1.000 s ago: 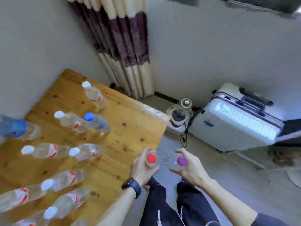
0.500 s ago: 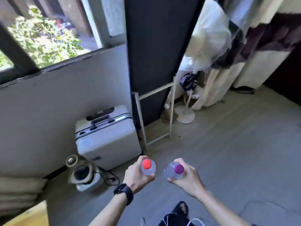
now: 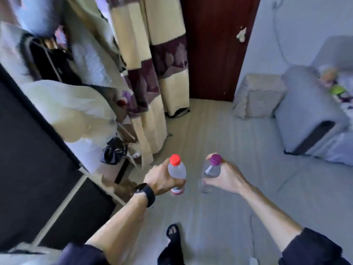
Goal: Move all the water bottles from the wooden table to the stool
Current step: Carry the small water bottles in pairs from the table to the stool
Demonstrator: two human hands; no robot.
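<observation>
My left hand (image 3: 160,178), with a black watch on the wrist, grips a clear water bottle with a red cap (image 3: 176,170), held upright over the floor. Close beside it, my right hand (image 3: 227,177) grips a clear water bottle with a purple cap (image 3: 211,170), also upright. The two bottles are a short gap apart and do not touch. A grey cloth-covered cube that may be the stool (image 3: 257,95) stands at the far wall, right of the door. The wooden table is out of view.
A clothes rack with hanging clothes (image 3: 63,104) and a striped curtain (image 3: 152,73) fill the left. A dark red door (image 3: 215,46) is straight ahead. A grey sofa (image 3: 313,115) stands at the right. Pale floor (image 3: 219,134) lies between. My foot (image 3: 172,243) shows below.
The view has swung right, away from the table, past the suitcase and window, to the door and sofa. Both hands still hold their bottles in front of me.
</observation>
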